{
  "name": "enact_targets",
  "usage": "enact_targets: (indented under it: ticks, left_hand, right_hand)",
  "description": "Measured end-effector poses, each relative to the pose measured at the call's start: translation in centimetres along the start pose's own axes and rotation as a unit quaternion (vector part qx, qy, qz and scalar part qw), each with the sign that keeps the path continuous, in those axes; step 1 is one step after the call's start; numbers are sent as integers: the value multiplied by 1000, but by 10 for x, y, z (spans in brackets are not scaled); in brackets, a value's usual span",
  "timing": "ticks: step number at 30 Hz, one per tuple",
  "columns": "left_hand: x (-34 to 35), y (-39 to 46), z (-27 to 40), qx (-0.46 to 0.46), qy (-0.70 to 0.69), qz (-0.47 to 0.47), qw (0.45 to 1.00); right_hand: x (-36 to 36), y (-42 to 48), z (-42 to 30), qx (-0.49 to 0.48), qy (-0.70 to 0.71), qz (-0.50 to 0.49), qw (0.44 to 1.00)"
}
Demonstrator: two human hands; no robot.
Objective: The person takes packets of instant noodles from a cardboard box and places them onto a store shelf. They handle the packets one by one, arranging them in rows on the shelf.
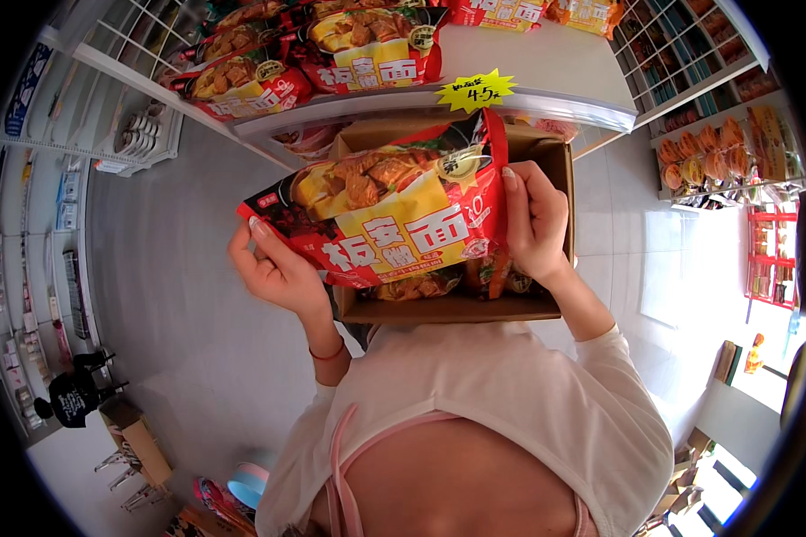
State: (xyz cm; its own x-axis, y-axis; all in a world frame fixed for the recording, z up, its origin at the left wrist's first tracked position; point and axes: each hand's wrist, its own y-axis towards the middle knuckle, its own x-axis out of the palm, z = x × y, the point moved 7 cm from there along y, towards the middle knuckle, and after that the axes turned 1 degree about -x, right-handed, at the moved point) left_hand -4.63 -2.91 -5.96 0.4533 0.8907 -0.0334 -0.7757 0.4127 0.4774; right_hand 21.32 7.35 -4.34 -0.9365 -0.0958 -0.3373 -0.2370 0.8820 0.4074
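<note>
Between both hands I hold a red, black and yellow bag of instant noodles (389, 215), its printed front turned up towards me. My left hand (279, 265) pinches its left corner, thumb on top. At the opposite end, my right hand (534, 221) grips the red sealed edge. Directly beneath the bag is an opened cardboard box (450, 312), close to my chest. More noodle packets (416, 287) show inside it, partly covered by the held bag. Similar noodle bags (369, 50) are piled on the left part of the shelf (537, 60) ahead.
A yellow starburst price tag (477, 90) is fixed to the shelf's front rail. White wire grids (678, 47) flank the shelf. Stocked racks (33, 221) line the left side, where another person (74, 396) stands. Packaged cups (705, 151) hang or stand at right. Cardboard boxes (138, 443) sit lower left.
</note>
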Motion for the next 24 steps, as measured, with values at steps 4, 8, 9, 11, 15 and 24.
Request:
enact_targets:
  ticks: [4, 8, 9, 11, 15, 24]
  left_hand:
    - [0, 4, -6, -56, -21, -32, 998]
    - [10, 4, -7, -162, -175, -79, 968]
    - [13, 3, -10, -191, -200, -87, 957]
    - [18, -2, -14, -249, -249, -106, 930]
    - [26, -30, -27, -315, -312, -120, 888]
    - [12, -62, -44, -281, -256, -257, 888]
  right_hand:
    - [7, 2, 13, 76, 89, -49, 992]
    - [21, 1, 40, 202, 176, -147, 952]
    - [25, -1, 47, 235, 185, -182, 937]
    - [36, -10, 58, 300, 230, -203, 903]
    - [41, -10, 60, 256, 202, -125, 937]
    - [26, -5, 16, 170, 296, -45, 939]
